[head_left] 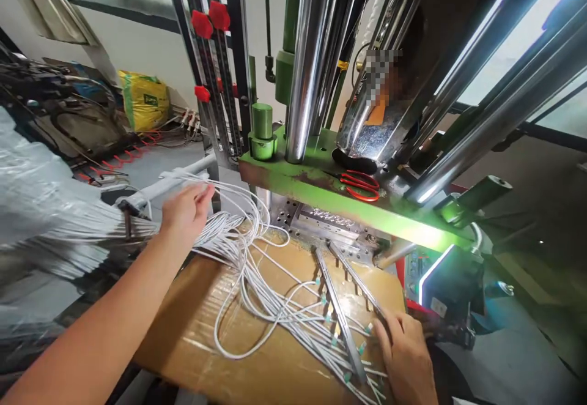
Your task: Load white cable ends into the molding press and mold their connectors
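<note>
My left hand [186, 206] is closed in a pinch on white cables [250, 298], at the left beside a light grey bar. Their loops droop from it onto the tan, film-covered work surface. Lower right, my right hand [408, 356] has its thumb and fingers at the near end of a slim metal bar [355, 276] with small brass-coloured pieces along it. A second metal bar [337, 310] lies to its left, across the cables. Small green-and-brass cable ends [329, 313] lie near this bar. My right fingertips are partly hidden.
Beyond the work surface [192, 331] stands a green press plate [330, 188] with steel columns [302, 74] and a metal mould [325, 224] below. Red-handled scissors [360, 185] rest on the plate. More cables hang over a grey bar [169, 182] at left. A yellow sack [144, 100] stands behind.
</note>
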Demonstrator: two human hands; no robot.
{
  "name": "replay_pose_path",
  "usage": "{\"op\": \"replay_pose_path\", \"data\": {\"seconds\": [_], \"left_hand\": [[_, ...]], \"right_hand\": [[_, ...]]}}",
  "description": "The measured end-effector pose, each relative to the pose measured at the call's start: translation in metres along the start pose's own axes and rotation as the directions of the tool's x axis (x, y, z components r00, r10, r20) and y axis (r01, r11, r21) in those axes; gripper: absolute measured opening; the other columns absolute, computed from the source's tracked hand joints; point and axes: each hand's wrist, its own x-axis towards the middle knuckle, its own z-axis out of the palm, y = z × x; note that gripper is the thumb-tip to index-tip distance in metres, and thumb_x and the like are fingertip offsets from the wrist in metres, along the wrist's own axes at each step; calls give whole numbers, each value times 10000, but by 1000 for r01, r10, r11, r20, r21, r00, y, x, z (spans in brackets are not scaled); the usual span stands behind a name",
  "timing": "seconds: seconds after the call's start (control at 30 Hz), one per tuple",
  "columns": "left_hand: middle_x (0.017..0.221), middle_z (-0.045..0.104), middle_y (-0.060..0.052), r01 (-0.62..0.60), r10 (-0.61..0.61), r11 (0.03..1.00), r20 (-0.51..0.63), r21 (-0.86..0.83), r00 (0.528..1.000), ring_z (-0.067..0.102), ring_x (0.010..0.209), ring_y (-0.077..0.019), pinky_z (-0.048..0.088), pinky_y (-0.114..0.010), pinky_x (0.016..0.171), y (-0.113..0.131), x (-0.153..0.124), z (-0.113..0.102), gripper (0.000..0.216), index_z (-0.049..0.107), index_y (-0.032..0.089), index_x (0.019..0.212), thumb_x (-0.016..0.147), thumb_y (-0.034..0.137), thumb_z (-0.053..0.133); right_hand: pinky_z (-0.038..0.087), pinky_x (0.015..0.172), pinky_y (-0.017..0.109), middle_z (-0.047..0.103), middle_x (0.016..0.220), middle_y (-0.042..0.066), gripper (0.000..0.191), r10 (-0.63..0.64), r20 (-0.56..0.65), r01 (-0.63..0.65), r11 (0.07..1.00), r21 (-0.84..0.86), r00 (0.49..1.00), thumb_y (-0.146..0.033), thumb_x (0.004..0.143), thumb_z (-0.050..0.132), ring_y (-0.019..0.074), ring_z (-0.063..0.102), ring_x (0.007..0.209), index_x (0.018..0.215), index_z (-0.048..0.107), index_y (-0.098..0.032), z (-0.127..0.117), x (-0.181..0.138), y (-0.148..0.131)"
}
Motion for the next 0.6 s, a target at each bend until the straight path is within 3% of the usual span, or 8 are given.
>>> {"op": "replay_pose_path", "data": {"seconds": [0.1,0.17,0.2,0.23,0.3,0.37,0.47,0.6], "left_hand": [[762,559,43,44,-45,999,-58,-20,997,589,834,-87,435,-444,1054,-14,-37,4,89,498,135,841,861,101,578],[880,650,0,71,-95,989,190,129,977,629,924,-140,489,-376,999,-28,-77,6,134,601,145,918,822,206,671],[963,683,-32,33,-170,951,430,307,887,642,960,-177,516,-359,957,-35,-96,7,171,651,155,945,817,264,680],[1063,692,-61,-80,-248,889,621,451,744,643,1013,-217,529,-361,936,-43,-113,9,219,689,166,984,814,305,677],[1292,618,-90,-386,-392,731,809,563,438,581,1178,-272,496,-400,1003,-57,-136,15,374,680,186,1151,815,348,652],[1474,446,-108,-568,-440,616,837,545,326,437,1343,-290,385,-426,1121,-70,-145,23,621,547,173,1346,772,358,690],[1490,410,-154,-652,-453,523,827,550,333,417,1355,-304,360,-426,1133,-79,-149,34,783,471,132,1391,715,412,748],[1005,696,-51,-667,-317,521,846,533,429,641,938,-202,492,-306,853,-74,-167,41,167,657,187,954,854,308,597]], "right_hand": [[476,990,491,638,1181,146,442,0,302,-42,990,131,953,-425,876,437,308,580,1129,1212,596,-186,4,-19,-35],[480,979,478,635,1186,137,430,-6,415,-76,980,182,910,-307,856,430,294,590,1124,1251,552,-187,4,-26,-50],[480,967,480,639,1166,131,425,-4,426,-88,977,196,905,-266,846,414,292,595,1109,1243,547,-189,4,-26,-54],[481,952,481,646,1141,128,413,6,421,-105,971,213,907,-244,838,402,292,601,1089,1218,554,-189,3,-26,-55],[486,938,471,668,1110,128,413,27,416,-160,944,288,909,-240,816,413,289,620,1055,1197,557,-172,-1,-22,-54],[494,954,430,677,1163,132,513,40,422,-231,881,414,906,-234,768,470,276,630,1075,1271,516,-146,-4,-15,-52],[520,934,350,676,1229,113,681,48,428,-309,765,565,902,-242,676,590,255,647,1073,1342,487,-141,-7,-5,-53],[530,916,333,680,1243,100,670,92,425,-352,729,588,901,-307,685,629,253,661,1039,1326,536,-140,-4,5,-52]]}}
